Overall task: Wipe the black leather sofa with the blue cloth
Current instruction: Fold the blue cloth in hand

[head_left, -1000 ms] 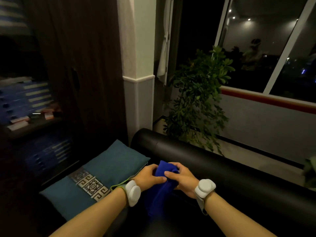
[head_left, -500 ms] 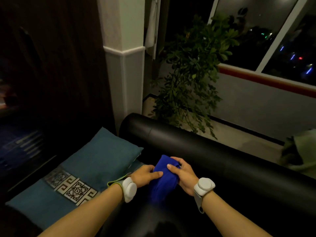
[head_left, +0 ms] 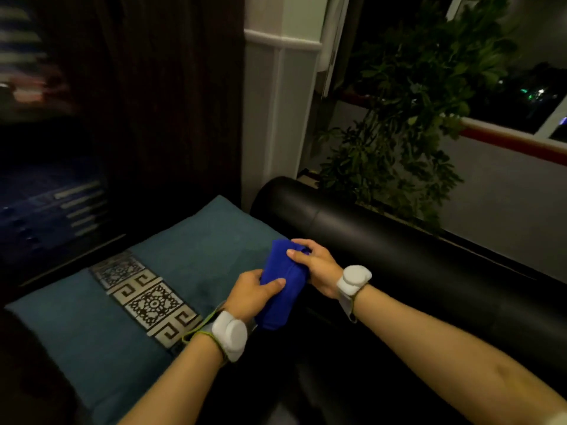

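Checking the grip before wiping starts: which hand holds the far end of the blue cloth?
The right hand: it pinches the blue cloth at its far end by the sofa backrest, while the left hand grips lower, nearer the camera.

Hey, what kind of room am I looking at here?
Most likely a living room or lounge, at night: a black leather sofa with a teal cushion on it, a leafy potted plant behind, and a dark window showing distant lights.

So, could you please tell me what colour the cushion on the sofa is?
Teal, with a black-and-silver patterned band, in the head view: cushion.
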Action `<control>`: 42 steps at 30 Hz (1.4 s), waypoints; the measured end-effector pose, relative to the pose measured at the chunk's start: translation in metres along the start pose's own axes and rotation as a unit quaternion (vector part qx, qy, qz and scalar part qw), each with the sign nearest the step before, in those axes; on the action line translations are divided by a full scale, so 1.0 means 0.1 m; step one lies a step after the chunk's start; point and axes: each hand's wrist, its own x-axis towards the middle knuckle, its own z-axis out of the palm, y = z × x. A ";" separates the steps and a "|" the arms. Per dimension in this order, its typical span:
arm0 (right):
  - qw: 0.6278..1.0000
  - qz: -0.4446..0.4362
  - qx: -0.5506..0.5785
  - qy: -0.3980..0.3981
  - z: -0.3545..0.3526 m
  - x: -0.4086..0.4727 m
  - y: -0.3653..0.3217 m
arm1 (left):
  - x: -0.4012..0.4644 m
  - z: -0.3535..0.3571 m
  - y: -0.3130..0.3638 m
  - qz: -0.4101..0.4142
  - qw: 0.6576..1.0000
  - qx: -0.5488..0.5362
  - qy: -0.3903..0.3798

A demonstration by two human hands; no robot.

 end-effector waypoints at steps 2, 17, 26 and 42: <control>0.998 -0.001 -0.046 -0.053 0.01 0.17 -0.01 | 0.08 -0.02 -0.19 0.017 1.000 -0.013 0.014; 0.932 -0.125 -0.152 -0.304 -0.48 1.30 0.34 | 0.73 0.83 -1.04 0.158 0.945 -0.162 0.235; 0.941 -0.164 -0.232 -0.186 -1.59 1.55 -0.42 | 1.65 1.87 -0.51 0.178 0.932 -0.266 0.172; 0.626 -0.211 -0.751 0.010 -2.18 1.89 -0.21 | 2.13 2.17 -0.44 0.343 0.920 0.032 0.187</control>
